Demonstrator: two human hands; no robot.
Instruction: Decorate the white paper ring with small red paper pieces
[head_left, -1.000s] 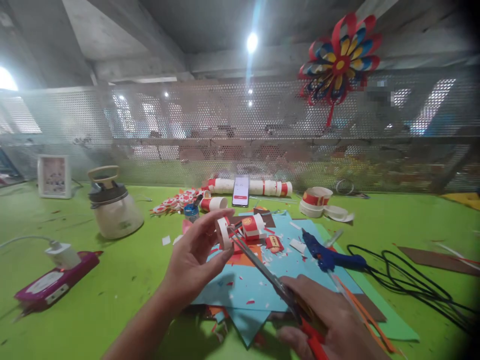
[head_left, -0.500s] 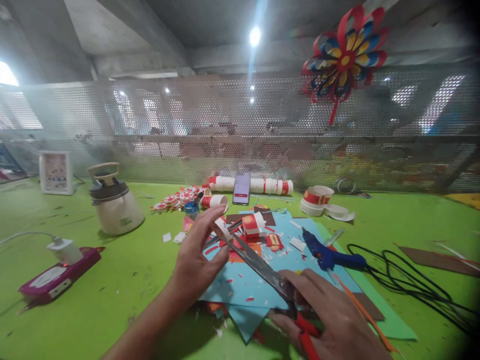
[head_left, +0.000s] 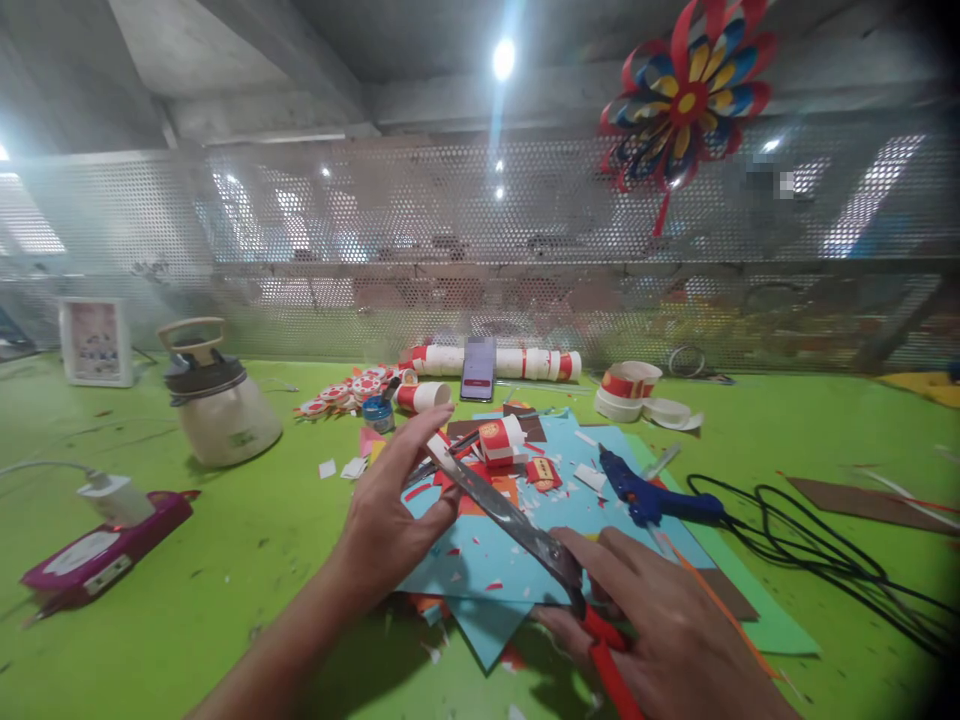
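My left hand (head_left: 394, 505) pinches a small white paper piece (head_left: 438, 447) between thumb and fingers; most of it is hidden by the fingers and the blades. My right hand (head_left: 645, 600) is wrapped round the red handles of a pair of scissors (head_left: 517, 522). Their long blades slant up to the left, with the tips at the paper piece. Whether the blades are fully closed I cannot tell. Just beyond lie a cut red-and-white paper cup (head_left: 501, 442) and a small red-and-cream cutout (head_left: 543, 474), on blue paper (head_left: 517, 590) strewn with scraps.
A blue glue gun (head_left: 660, 500) with a black cord lies to the right. Behind stand a phone (head_left: 478, 370), a row of joined paper cups (head_left: 529, 363), a blue jar (head_left: 378, 413) and cup rings (head_left: 630, 390). Left are a jug (head_left: 225, 410) and a power strip (head_left: 105, 555).
The scissors' blades have come closer together over the white paper piece, and less of it shows. Both hands hold nearly the same places. The whole view has shifted slightly.
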